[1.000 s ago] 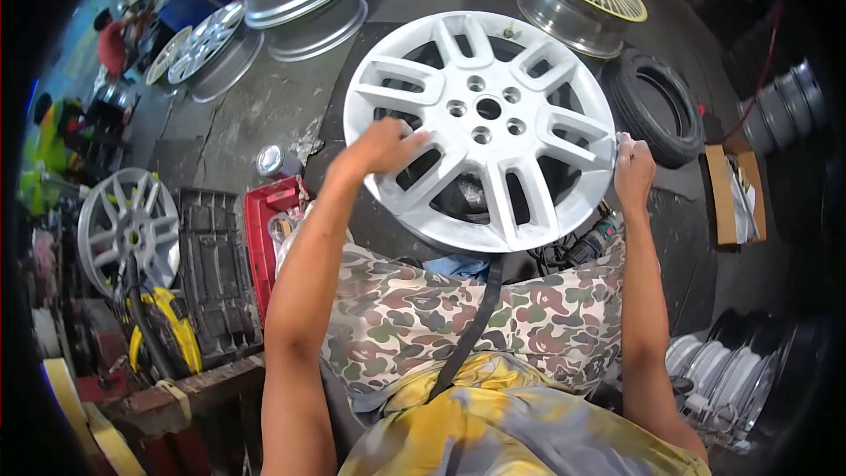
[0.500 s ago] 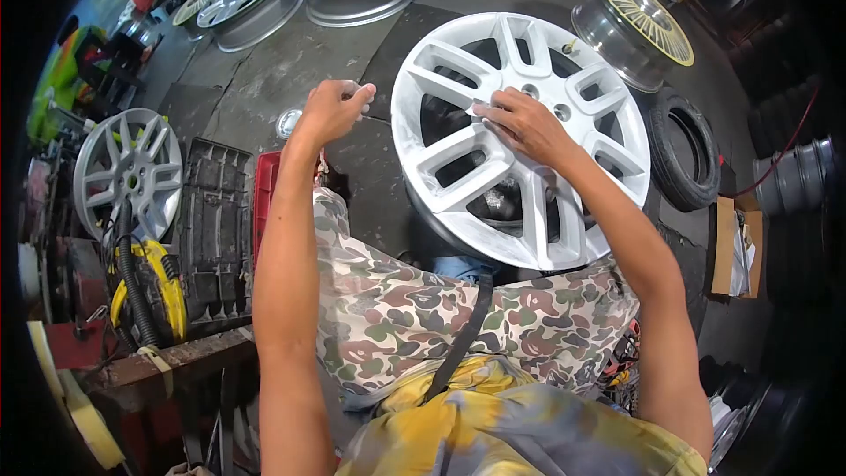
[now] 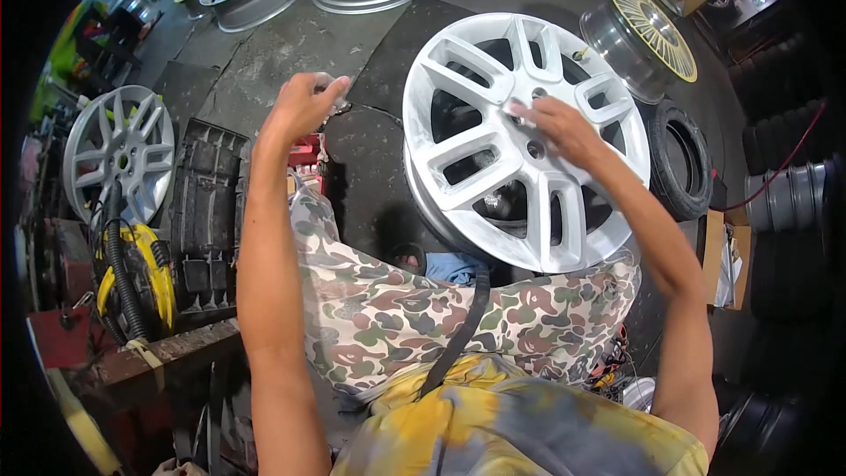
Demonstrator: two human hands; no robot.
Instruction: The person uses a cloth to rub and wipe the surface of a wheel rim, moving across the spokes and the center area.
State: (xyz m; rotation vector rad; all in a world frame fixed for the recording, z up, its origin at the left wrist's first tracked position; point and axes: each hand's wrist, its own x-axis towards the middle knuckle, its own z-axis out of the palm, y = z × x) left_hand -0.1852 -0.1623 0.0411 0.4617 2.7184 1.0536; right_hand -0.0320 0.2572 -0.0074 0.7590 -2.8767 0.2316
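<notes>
White-primed alloy wheel (image 3: 526, 137): right hand (image 3: 564, 128) has slid onto its hub, fingers flat, gripping nothing; left hand (image 3: 304, 104) has lifted left of it, loosely curled, contents unclear.

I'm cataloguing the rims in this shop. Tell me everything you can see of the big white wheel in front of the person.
The matte white alloy wheel rim has paired spokes around a hub with a centre bore and several bolt holes. Its coat looks dull and powdery, like primer. It lies face up, tilted toward the camera, on something dark that shows through the spokes, beside the camouflage-clad knees. The right hand rests on its hub; the left hand is raised clear of it.
</notes>
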